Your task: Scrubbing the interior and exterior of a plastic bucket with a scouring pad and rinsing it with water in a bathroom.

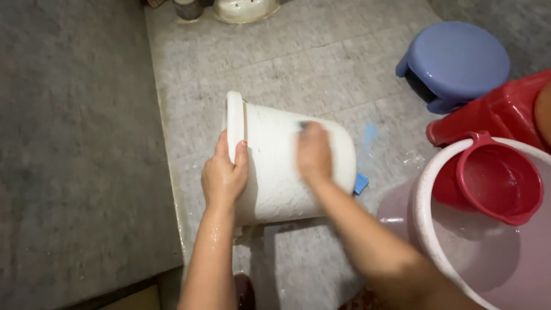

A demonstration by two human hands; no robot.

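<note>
One white bucket (275, 172) is laid on its side on the wet, speckled grey floor (321, 74), its rim turned to the left of the view and its soapy outer wall facing up. The rim is grasped by the left hand (224, 178), with the thumb and fingers wrapped over the edge. The right hand (314, 154) is pressed against the bucket's wall near its base; it is blurred, and a dark scrap is seen at its fingertips, but what is held cannot be told. A small blue object (361, 183) is seen just beside the bucket's base, partly hidden by it, and a pale blue smear is seen on the floor above it. To the right, a large pale basin (422, 229) filled with water is placed near the person, and a red dipper (498, 179) is rested in it against the rim. Behind the basin a red plastic stool (499, 112) is seen, and farther back a blue stool (456, 60). A rough grey wall or raised slab (74, 149) is found along the left. At the top edge a white vessel (245, 10) is partly seen.
</note>
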